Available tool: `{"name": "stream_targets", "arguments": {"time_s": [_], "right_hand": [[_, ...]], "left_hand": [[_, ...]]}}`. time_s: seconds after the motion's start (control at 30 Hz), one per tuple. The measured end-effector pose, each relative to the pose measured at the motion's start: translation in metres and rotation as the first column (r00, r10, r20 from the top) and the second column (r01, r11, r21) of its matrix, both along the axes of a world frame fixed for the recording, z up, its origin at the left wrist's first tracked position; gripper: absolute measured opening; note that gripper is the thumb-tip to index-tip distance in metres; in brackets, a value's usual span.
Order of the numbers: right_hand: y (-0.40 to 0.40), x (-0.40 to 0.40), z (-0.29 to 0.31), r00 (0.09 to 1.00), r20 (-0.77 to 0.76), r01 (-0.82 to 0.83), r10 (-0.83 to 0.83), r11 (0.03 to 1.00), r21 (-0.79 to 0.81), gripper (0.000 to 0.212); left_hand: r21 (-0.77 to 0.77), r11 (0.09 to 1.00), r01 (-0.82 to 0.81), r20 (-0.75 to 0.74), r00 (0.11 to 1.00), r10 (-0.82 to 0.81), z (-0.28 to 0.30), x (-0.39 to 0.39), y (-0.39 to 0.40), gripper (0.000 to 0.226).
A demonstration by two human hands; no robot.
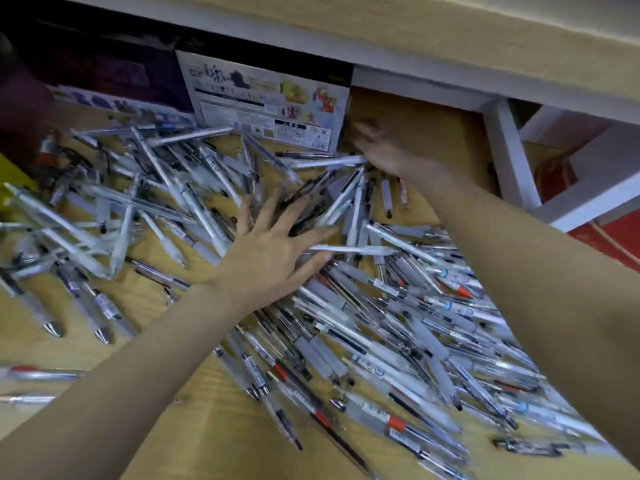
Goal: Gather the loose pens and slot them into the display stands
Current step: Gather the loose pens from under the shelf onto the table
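Observation:
A big heap of loose pens (pixel 363 327), mostly clear and grey with a few red bands, covers the wooden shelf board (pixel 194 410). My left hand (pixel 273 251) lies flat on the middle of the heap, fingers spread and straight, pressing on the pens. Farther back and to the right, my right hand (pixel 388 150) reaches with straight fingers to the far edge of the pile, touching pens there; it is blurred. No display stand is in view.
A printed box (pixel 266 102) stands upright at the back, with a dark box (pixel 97 67) to its left. A wooden shelf (pixel 415 32) overhangs above. White frame posts (pixel 512 154) and a red object (pixel 550 174) are at the right.

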State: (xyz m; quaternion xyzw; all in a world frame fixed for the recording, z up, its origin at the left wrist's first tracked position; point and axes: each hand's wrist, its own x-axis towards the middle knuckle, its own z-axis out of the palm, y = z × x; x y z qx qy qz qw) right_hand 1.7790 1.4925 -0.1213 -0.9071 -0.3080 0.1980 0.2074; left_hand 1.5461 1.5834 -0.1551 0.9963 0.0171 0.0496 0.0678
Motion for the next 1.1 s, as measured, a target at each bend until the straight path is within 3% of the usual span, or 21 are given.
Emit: {"name": "stream_targets", "arguments": {"time_s": [0.17,0.3,0.5,0.6,0.7,0.87,0.97,1.1], "right_hand": [[0.008,0.007,-0.012,0.996,0.076,-0.043,0.055,0.986,-0.159,0.048],[-0.01,0.0,-0.004,0.981,0.1,-0.152,0.168,0.977,-0.151,0.044],[-0.073,-0.011,-0.001,0.985,0.078,-0.146,0.156,0.982,-0.123,0.038],[-0.102,-0.019,0.001,0.99,0.06,-0.126,0.13,0.99,-0.062,0.028],[-0.124,-0.033,0.004,0.993,0.029,-0.116,0.118,0.991,-0.063,0.025],[-0.158,-0.075,0.009,0.98,0.068,-0.176,0.185,0.977,-0.12,0.035],[-0.177,-0.1,0.014,0.979,0.033,-0.195,0.201,0.971,-0.136,0.051],[-0.191,-0.114,0.03,0.988,-0.029,-0.151,0.15,0.922,-0.356,0.066]], "left_hand": [[0.016,1.0,0.007,-0.016,1.0,-0.006,0.0,0.001,-0.001,0.06],[-0.019,1.0,0.002,-0.026,1.0,-0.003,0.0,0.0,-0.001,0.066],[-0.041,0.991,0.127,0.028,0.992,-0.126,0.002,-0.006,0.006,0.058],[-0.046,0.995,0.089,0.09,0.992,-0.084,0.009,-0.01,-0.005,0.048],[-0.175,0.984,0.018,0.017,1.0,-0.015,0.023,-0.023,-0.033,0.061],[-0.106,0.994,0.035,-0.199,0.978,-0.056,0.017,-0.027,-0.071,0.068],[-0.089,0.995,0.047,-0.147,0.987,-0.06,0.012,-0.027,-0.07,0.075],[-0.128,0.99,0.067,0.013,0.998,-0.066,0.022,-0.024,-0.079,0.063]]}}
